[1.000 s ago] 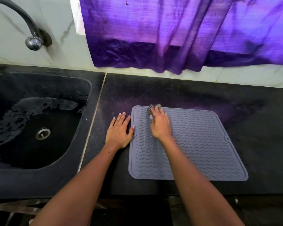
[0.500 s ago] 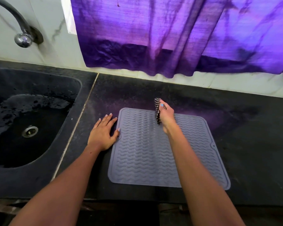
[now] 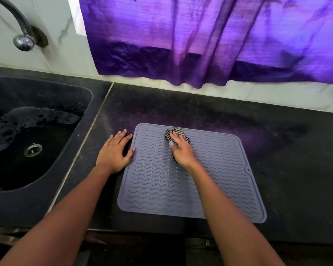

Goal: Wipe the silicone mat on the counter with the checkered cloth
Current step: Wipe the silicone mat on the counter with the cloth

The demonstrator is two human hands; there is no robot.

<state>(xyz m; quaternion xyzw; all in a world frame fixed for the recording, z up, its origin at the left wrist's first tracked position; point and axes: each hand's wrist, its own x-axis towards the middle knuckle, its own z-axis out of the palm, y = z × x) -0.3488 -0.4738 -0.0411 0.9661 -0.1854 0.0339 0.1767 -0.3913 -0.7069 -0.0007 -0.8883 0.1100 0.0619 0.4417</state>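
Cloth (image 3: pixel 176 134) sits bunched under my right hand (image 3: pixel 181 150), near the far edge of the mat (image 3: pixel 161 185) and a little left of its middle. My fingers curl over the wad and press it down onto the ribbed surface; part of the check pattern pokes out beyond my fingertips and a dark scrap shows under the heel of my palm.

From that hand, almost all of the mat lies toward me and off to the right. The wavy ribs run side to side, so a stroke along them goes left or right, while a pull straight back toward my body crosses them. I judge the unwiped stretch is the broad near part, so the coming stroke has to travel back toward me or sweep right, not farther away, since the far rim is just beyond the cloth.

My left hand (image 3: pixel 114 151) lies flat on the counter (image 3: pixel 277 150) just left of the mat, fingers straight and spread, thumb tip touching the mat's left rim. It is the nearer hand to that rim and looks placed to stop the mat sliding. Because it braces only the left side, a rightward sweep would pull the mat away from it, I think; a pull toward me seems safer.
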